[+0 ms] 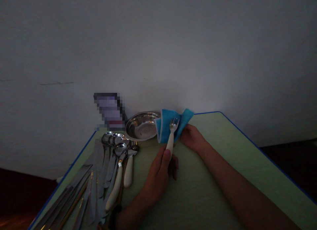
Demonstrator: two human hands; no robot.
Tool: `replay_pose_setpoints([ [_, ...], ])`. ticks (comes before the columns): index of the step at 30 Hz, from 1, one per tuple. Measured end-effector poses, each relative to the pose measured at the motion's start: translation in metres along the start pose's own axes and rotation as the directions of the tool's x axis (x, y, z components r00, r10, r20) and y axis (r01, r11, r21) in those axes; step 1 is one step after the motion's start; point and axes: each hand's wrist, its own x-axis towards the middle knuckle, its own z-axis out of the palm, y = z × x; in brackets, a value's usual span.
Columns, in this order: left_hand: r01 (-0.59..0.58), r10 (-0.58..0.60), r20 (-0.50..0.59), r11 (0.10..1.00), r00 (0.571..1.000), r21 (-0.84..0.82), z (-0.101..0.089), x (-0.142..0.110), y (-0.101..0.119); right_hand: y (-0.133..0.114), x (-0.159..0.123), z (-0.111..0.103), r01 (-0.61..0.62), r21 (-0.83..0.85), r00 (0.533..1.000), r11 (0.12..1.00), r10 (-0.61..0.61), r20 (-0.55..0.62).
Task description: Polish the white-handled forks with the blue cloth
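The silver fork with a smooth cream handle (170, 140) is just right of the middle of the frame, prongs up. The left hand (159, 170) has its thumb and fingers wrapped around the handle. The right hand (192, 136) seems to pinch the soft blue cloth with a pale edge (166, 124) from behind, but its fingertips are hidden. The cloth is behind the prongs; I can't tell if they touch.

To rub the fork well, I think the left hand should keep it steady while the cloth folds around the prongs and gets into the gaps.

Left of the cloth is a round, shiny metal bowl (145, 132). Shiny metal spoons and other cutlery (121, 149) lie at the lower left on the pale green table with blue edges (198, 190).
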Motion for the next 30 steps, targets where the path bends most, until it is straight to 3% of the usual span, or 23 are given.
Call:
replay_pose_setpoints([
  [3, 0.002, -0.002, -0.020, 1.000, 1.000, -0.023, 0.000, 0.000, 0.000, -0.002, 0.002, 0.002, 0.015, 0.026, 0.998, 1.000, -0.013, -0.069],
  [5, 0.002, -0.002, -0.035, 1.000, 0.999, -0.016, 0.001, 0.000, -0.001, -0.004, -0.002, 0.006, -0.010, 0.016, 1.000, 1.000, 0.010, 0.005],
  [8, 0.005, -0.004, -0.044, 1.000, 0.999, 0.012, 0.001, 0.000, 0.000, -0.007, -0.010, 0.012, -0.111, -0.028, 0.972, 0.993, 0.115, 0.204],
  [10, 0.016, -0.015, -0.046, 0.999, 0.999, 0.031, 0.000, 0.000, 0.001, -0.007, -0.015, 0.013, -0.162, -0.052, 0.955, 0.985, 0.170, 0.243],
  [18, 0.000, -0.001, 0.009, 0.993, 1.000, 0.119, 0.001, -0.001, 0.005, -0.011, -0.013, 0.003, -0.147, 0.063, 0.984, 0.987, 0.140, 0.114],
  [24, -0.012, 0.003, 0.059, 0.989, 0.998, 0.150, 0.000, -0.001, 0.003, -0.008, -0.011, 0.004, -0.269, -0.048, 0.942, 0.962, 0.273, 0.193],
  [30, -0.038, -0.006, 0.147, 0.956, 0.989, 0.291, -0.004, 0.000, -0.003, 0.003, -0.013, 0.000, -0.138, -0.219, 0.976, 0.966, 0.171, 0.137],
])
